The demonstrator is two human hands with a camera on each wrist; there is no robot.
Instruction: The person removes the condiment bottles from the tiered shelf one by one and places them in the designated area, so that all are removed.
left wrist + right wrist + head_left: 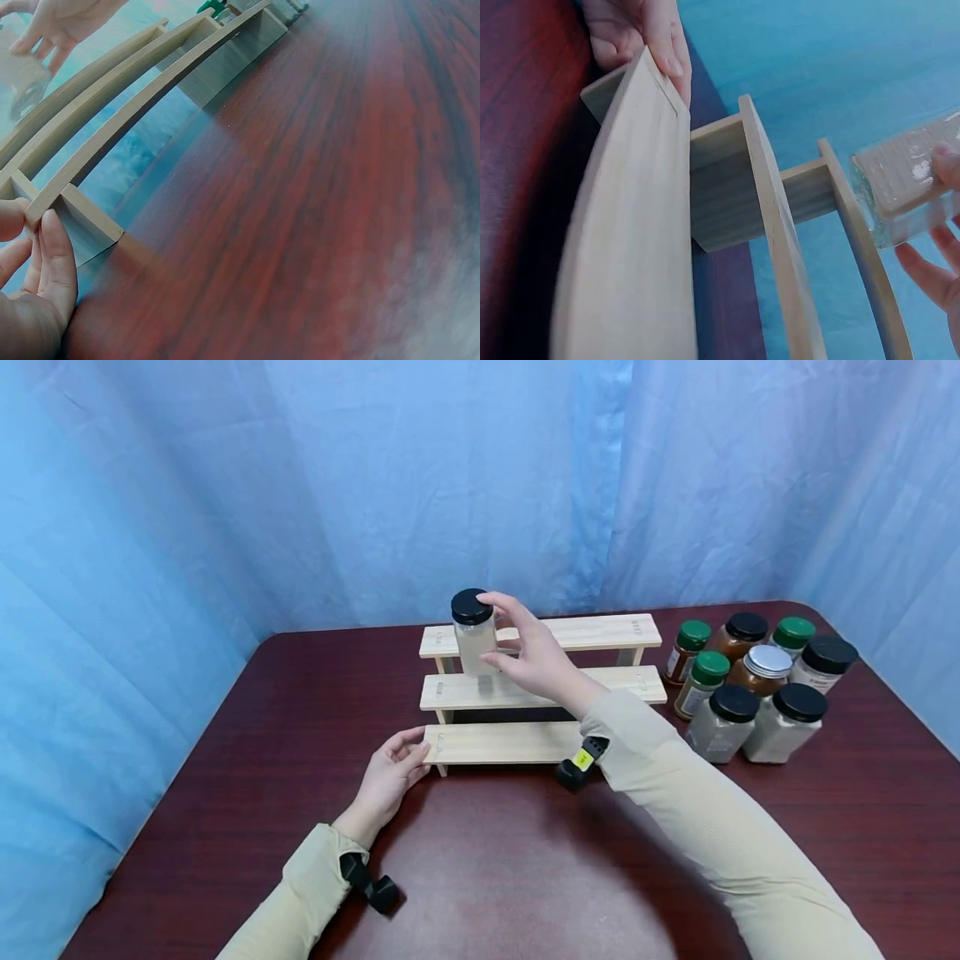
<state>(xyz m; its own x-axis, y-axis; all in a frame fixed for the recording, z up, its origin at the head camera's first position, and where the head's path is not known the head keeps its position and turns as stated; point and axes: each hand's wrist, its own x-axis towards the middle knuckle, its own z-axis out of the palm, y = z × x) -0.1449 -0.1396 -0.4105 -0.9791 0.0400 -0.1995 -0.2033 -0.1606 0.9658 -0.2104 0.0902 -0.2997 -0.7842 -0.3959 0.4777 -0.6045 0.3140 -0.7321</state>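
Note:
A three-tier wooden shelf [502, 743] stands on the dark red table. My left hand [386, 777] pinches the left end of its lowest board, thumb on top and fingers beneath, as the left wrist view also shows. My right hand [536, 656] grips a clear jar with a black lid [475, 643] by its side, near the left end of the upper tiers. In the right wrist view the pale-filled jar [907, 176] is close to the topmost board [862, 247], its base apart from the wood. The lid lies outside that view.
Several spice jars stand grouped right of the shelf, among them a green-lidded jar [708, 670], a silver-lidded jar [765, 664] and a black-lidded jar [787, 722]. A blue curtain [420, 485] hangs behind the table [525, 877].

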